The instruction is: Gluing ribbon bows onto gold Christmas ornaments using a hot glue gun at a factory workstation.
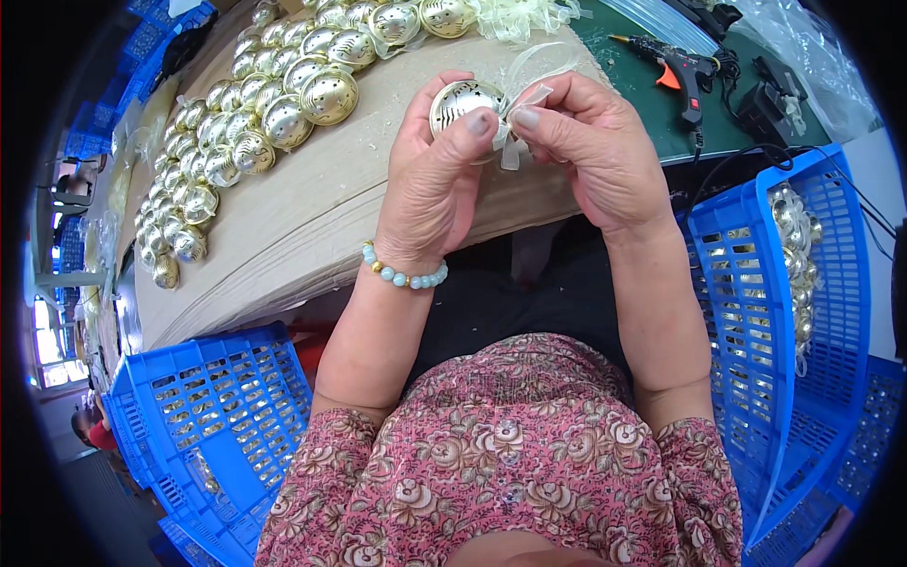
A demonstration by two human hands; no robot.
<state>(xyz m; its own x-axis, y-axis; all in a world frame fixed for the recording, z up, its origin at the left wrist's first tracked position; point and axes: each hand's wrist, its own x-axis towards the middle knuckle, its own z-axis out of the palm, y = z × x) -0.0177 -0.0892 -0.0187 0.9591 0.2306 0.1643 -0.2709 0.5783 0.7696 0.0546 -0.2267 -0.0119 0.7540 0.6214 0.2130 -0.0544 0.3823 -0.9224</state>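
Note:
Between my hands, above the cardboard, is a round shiny gold bauble [461,102] with dark markings. My left hand [436,151] is closed around the bauble, its thumb pressed on the front. A pale sheer ribbon bow [529,97] sits at the bauble's right side, with a loop rising above it and a short tail hanging below. My right hand [588,137] pinches the bow between thumb and fingers where it meets the bauble. The fingertips hide the exact joint.
Rows of gold baubles [283,121] cover the left of the cardboard sheets [368,180]. Pale ribbons [524,19] lie at the back. A glue gun [675,76] with an orange trigger rests on the green surface. Blue crates stand at left [151,369] and right [746,222]; the right one holds baubles.

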